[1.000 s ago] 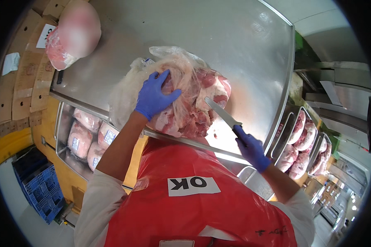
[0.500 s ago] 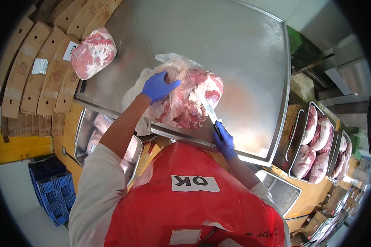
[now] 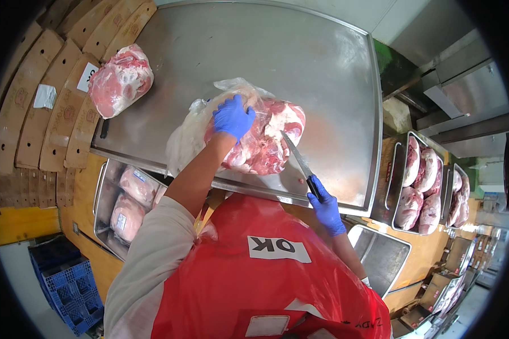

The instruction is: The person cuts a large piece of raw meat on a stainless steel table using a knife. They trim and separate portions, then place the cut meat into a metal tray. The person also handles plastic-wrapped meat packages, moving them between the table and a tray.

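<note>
A large cut of raw meat [image 3: 271, 152] lies on the steel table, its right part bare. A clear plastic bag [image 3: 189, 138] covers its left and far side and trails off to the left. My left hand [image 3: 234, 117], in a blue glove, is closed on the bag over the top of the meat; its fingertips are partly hidden. My right hand [image 3: 326, 208], also gloved, grips the black handle of a knife [image 3: 298, 156]. The blade slants up and left, its tip by the right side of the meat.
Another piece of raw meat [image 3: 121, 82] sits at the table's far left, beside stacked cardboard boxes [image 3: 48, 116]. Below the left edge, a metal tub [image 3: 100, 217] holds bagged meat. At right, a metal tray [image 3: 402, 192] holds several cuts. An empty metal pan [image 3: 382, 254] is near my right forearm.
My left hand has moved right and turned over the top of the meat. My right hand and the knife have drawn back slightly, away from the meat. The view has shifted a little.
</note>
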Demonstrator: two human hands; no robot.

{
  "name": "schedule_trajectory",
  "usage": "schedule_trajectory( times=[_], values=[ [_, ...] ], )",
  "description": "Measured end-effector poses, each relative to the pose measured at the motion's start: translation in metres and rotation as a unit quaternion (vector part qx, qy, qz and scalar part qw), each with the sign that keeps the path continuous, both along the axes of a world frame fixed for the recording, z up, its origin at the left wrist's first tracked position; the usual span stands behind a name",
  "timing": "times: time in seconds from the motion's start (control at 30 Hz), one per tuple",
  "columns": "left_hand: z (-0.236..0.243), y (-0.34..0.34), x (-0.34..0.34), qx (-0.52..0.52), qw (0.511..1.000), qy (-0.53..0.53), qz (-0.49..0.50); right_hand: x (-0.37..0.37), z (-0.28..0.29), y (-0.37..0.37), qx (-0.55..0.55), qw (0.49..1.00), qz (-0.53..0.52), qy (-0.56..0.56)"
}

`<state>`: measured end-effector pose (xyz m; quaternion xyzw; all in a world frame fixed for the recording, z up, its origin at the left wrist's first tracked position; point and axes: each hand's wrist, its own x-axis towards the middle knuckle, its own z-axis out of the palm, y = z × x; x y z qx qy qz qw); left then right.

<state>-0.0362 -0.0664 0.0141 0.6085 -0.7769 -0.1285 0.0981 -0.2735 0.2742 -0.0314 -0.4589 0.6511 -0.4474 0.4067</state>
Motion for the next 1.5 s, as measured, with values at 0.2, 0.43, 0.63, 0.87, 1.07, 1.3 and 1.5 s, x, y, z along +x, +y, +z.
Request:
schedule_trajectory(
  times=[0.2, 0.43, 0.63, 0.87, 1.07, 1.3, 1.5],
  values=[
    [-0.021, -0.009, 0.010, -0.063, 0.995, 0.036, -0.062, 0.002, 0.053, -0.013, -0.019, 0.996, -0.014, 0.086],
    [-0.025, -0.023, 0.021, -0.082, 0.974, 0.123, -0.173, 0.000, 0.120, -0.057, 0.066, 0.948, 0.039, 0.308],
    [-0.001, -0.010, 0.023, -0.014, 0.984, 0.156, -0.086, -0.019, 0.176, -0.066, 0.072, 0.828, 0.087, 0.549],
    [-0.007, 0.031, 0.066, -0.052, 0.995, 0.087, -0.009, -0.039, 0.226, -0.119, 0.063, 0.817, 0.180, 0.544],
    [-0.015, 0.032, 0.071, -0.066, 0.987, 0.146, -0.015, -0.053, 0.264, -0.192, 0.148, 0.792, 0.276, 0.525],
    [0.001, 0.027, 0.072, -0.037, 0.987, 0.157, -0.026, -0.045, 0.291, -0.286, 0.253, 0.768, 0.359, 0.466],
    [-0.003, 0.023, 0.072, -0.050, 0.984, 0.157, -0.071, -0.064, 0.273, -0.291, 0.298, 0.743, 0.387, 0.457]
  ],
)
